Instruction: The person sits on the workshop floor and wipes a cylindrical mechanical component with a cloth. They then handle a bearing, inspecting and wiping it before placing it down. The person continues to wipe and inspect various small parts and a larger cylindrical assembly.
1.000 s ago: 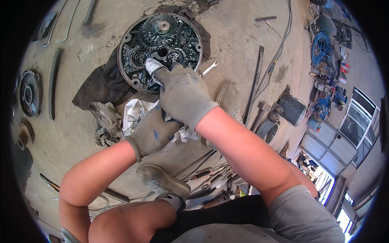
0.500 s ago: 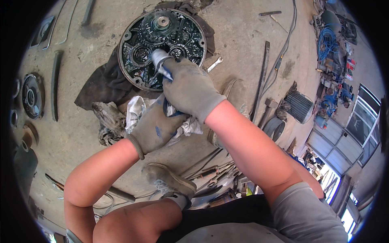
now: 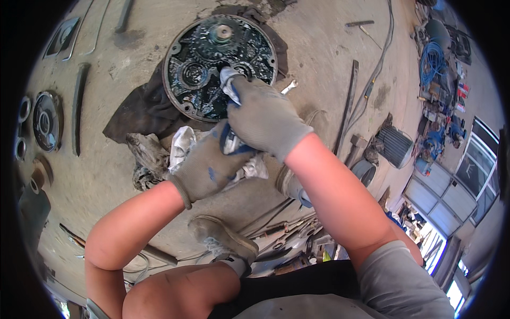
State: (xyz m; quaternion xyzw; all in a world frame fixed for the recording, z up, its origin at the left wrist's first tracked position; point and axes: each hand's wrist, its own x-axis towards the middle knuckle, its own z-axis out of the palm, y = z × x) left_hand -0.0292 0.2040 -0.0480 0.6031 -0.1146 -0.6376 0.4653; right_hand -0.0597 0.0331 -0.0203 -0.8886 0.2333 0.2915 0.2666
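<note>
My left hand (image 3: 204, 165), in a grey glove with blue smears, is closed on a crumpled white rag (image 3: 183, 143). Just above it my right hand (image 3: 268, 114), gloved the same way, is closed round a silvery, round-ended part (image 3: 229, 82). Most of that part is hidden by the fingers, and I cannot tell whether it runs down into the left hand. Its rounded tip overlaps the near side of a round, dark, greasy gear housing (image 3: 178, 95), which holds gears and rings; I cannot tell whether they touch.
Dark cloth (image 3: 133, 119) lies under the housing, with a dirty rag (image 3: 146, 154) nearer me. A wrench (image 3: 289, 87) is right of it. A flat bar (image 3: 348, 106), a hammer (image 3: 356, 149) and a finned motor (image 3: 394, 141) lie further right; a ring-shaped cover (image 3: 48, 122) and a long bar (image 3: 79, 109) at left.
The view has shifted slightly, so the housing sits a little to the right and lower. Both hands keep their hold; the right hand and the silvery part have moved slightly.
</note>
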